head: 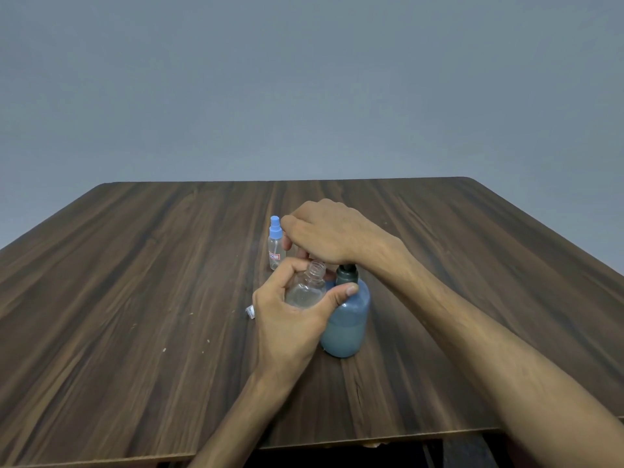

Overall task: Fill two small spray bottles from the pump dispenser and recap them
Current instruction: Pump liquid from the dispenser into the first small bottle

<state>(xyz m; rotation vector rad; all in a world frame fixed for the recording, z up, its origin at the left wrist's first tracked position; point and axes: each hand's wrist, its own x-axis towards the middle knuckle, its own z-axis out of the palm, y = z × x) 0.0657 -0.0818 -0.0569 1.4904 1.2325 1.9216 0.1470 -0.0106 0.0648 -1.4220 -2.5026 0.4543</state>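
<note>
Gripping the uncapped clear spray bottle (306,288) in our left hand (290,319), fingers and thumb wrapped round it, we've got its open neck tucked up against the blue pump dispenser (347,319). Our right hand (332,236) sits on top of the pump head, fingers bent down over it. Looks like we're filling bottle one. Next up: keep the neck right under the nozzle while pressing. The second spray bottle (276,243) stands capped, just beyond on the table (135,282), and a small white bit (250,312), maybe the removed cap, lies left of our hand.

L hand (290,315) grips open clear bottle (307,288), neck up, right beside blue pump bottle (347,319). R hand (324,231) on top of pump head. 2nd spray bottle (276,244), blue cap on, upright behind on wood counter (135,282). Small white bit (250,312) left of L hand.
</note>
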